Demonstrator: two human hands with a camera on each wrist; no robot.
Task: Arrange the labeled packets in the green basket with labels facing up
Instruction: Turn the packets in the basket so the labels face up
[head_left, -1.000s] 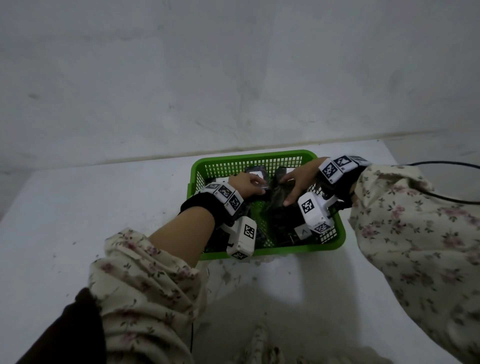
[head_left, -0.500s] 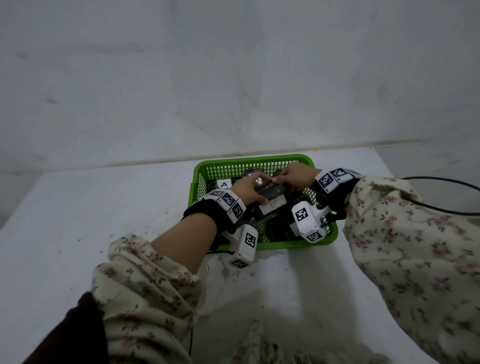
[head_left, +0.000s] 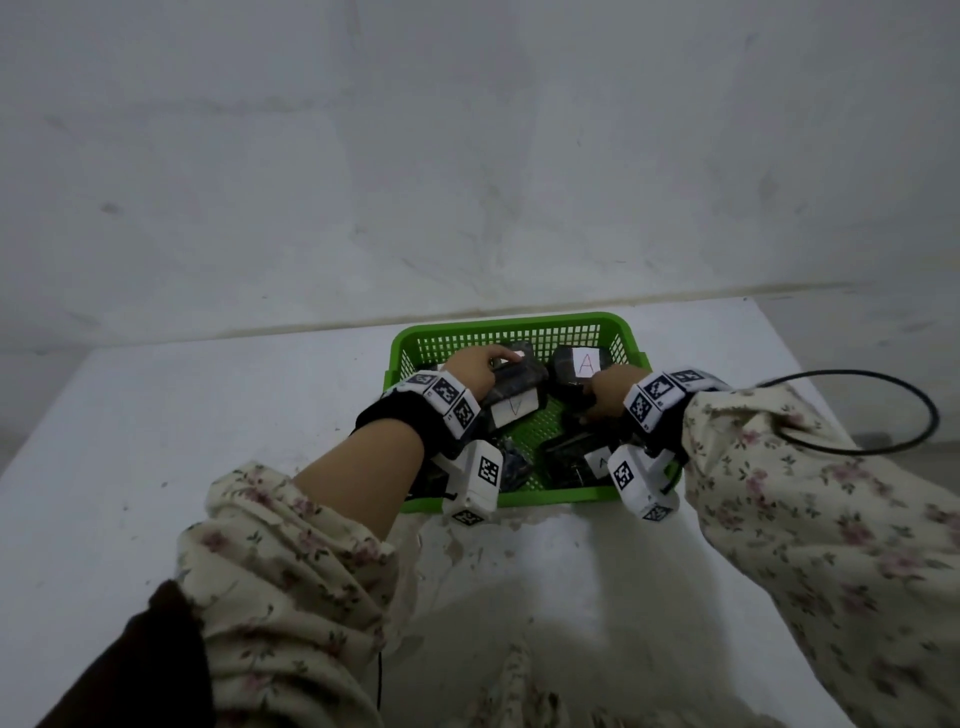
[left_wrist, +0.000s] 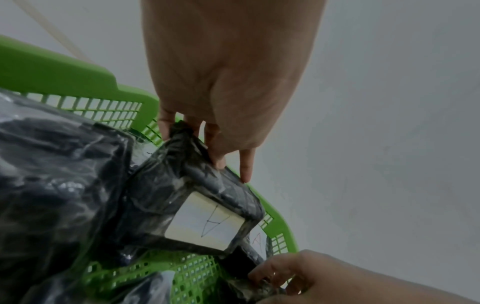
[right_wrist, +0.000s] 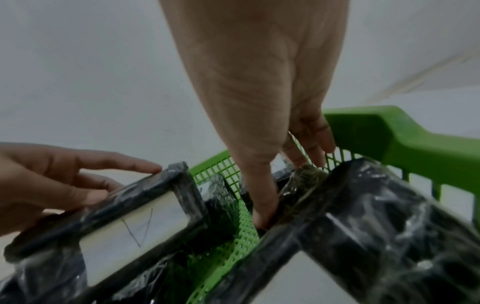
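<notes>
Clearly both hands work inside the green basket (head_left: 511, 332): left hand (head_left: 470, 371) pinches a label-up packet (left_wrist: 197, 207) to square it, right hand (head_left: 610, 392) grips another packet (right_wrist: 306, 189) for placing

Green mesh basket (head_left: 511, 332) round both hands; black packets w/ white labels, black "A" on packet (head_left: 514, 397) under left hand (head_left: 470, 371), red "A" on packet (head_left: 579, 366) just beyond right hand (head_left: 610, 397). Sleeves (head_left: 810, 519) cream w/ pink floral print; wrist bands (head_left: 449, 397) white w/ black square codes.
</notes>
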